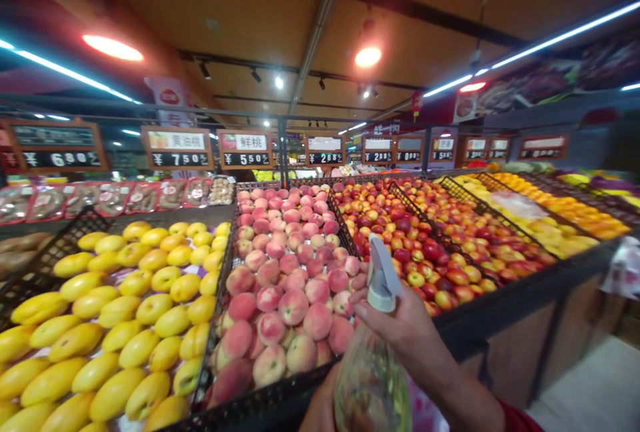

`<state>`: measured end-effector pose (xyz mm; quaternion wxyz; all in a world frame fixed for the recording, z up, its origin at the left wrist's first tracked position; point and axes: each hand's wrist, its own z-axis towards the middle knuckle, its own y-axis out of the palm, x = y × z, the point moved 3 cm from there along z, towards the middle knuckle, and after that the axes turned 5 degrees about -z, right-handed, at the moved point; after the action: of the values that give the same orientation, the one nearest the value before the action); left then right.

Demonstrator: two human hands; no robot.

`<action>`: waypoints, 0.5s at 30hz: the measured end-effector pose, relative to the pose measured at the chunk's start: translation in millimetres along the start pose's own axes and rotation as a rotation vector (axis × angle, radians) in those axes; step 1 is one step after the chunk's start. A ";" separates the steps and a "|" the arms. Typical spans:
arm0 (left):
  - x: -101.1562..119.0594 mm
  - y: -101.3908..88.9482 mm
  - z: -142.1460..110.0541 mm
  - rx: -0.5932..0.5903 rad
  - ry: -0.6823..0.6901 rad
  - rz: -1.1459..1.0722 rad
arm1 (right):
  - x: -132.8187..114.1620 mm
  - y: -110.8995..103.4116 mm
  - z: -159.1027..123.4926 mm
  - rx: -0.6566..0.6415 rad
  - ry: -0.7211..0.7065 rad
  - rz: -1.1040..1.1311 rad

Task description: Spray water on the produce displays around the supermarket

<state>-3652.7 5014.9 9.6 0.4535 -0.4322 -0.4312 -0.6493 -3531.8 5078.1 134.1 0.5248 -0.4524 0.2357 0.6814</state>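
Note:
A clear spray bottle (373, 379) with a pale grey trigger head (383, 279) stands nearly upright at the lower middle, in front of the fruit. My right hand (407, 325) is closed round its neck, just under the head. My left hand (320, 405) rests against the left side of the bottle's body, its fingers largely hidden behind it. Greenish and yellowish tones show through the bottle; whether they are contents or the view behind, I cannot tell. Pink peaches (295, 305) in a black crate lie just beyond both hands.
Yellow mangoes (135, 312) fill the crate at left. Red and yellow nectarines (410, 239) lie in crates to the right, with yellow fruit (555, 229) farther along. Price signs (177, 149) hang above the black crate edges. Wrapped trays (113, 199) line the back left.

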 end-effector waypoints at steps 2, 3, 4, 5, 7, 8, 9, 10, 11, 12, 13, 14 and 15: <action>-3.1 3.2 6.5 0.029 0.024 0.036 | 0.1 -4.3 3.3 -0.004 -0.010 0.025; -3.5 4.5 9.0 0.047 0.040 0.056 | 0.8 -5.9 4.8 -0.005 -0.011 0.035; -3.4 5.5 10.9 0.063 0.051 0.072 | 2.1 -7.3 6.3 -0.006 -0.011 0.042; -3.3 6.3 11.9 0.075 0.055 0.081 | 4.0 -8.6 7.7 -0.005 -0.010 0.050; -4.1 7.1 11.7 0.081 0.041 0.077 | 8.9 -10.8 10.3 0.002 -0.012 0.051; -5.2 7.0 10.8 0.079 0.032 0.069 | 11.3 -11.7 11.5 0.002 -0.015 0.047; -6.6 6.6 9.7 0.078 0.027 0.062 | 13.2 -12.5 12.5 0.000 -0.021 0.042; -8.0 5.9 8.7 0.081 0.030 0.059 | 14.6 -13.0 13.4 -0.006 -0.026 0.036; -9.2 5.3 8.0 0.084 0.037 0.056 | 15.2 -13.5 14.0 -0.012 -0.032 0.029; -10.1 4.8 7.6 0.085 0.044 0.053 | 15.0 -13.9 14.4 -0.013 -0.041 0.024; -10.8 4.5 7.6 0.090 0.040 0.047 | 13.9 -14.2 14.6 -0.012 -0.055 0.018; -11.0 4.4 7.7 0.099 0.024 0.042 | 12.2 -14.4 14.7 -0.009 -0.074 0.010; -10.8 4.6 7.8 0.106 0.000 0.038 | 10.2 -14.1 14.6 -0.009 -0.096 -0.004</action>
<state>-3644.6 5023.7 2.1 0.4881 -0.4155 -0.4569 -0.6167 -3524.5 5099.6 134.5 0.5350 -0.4221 0.2059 0.7023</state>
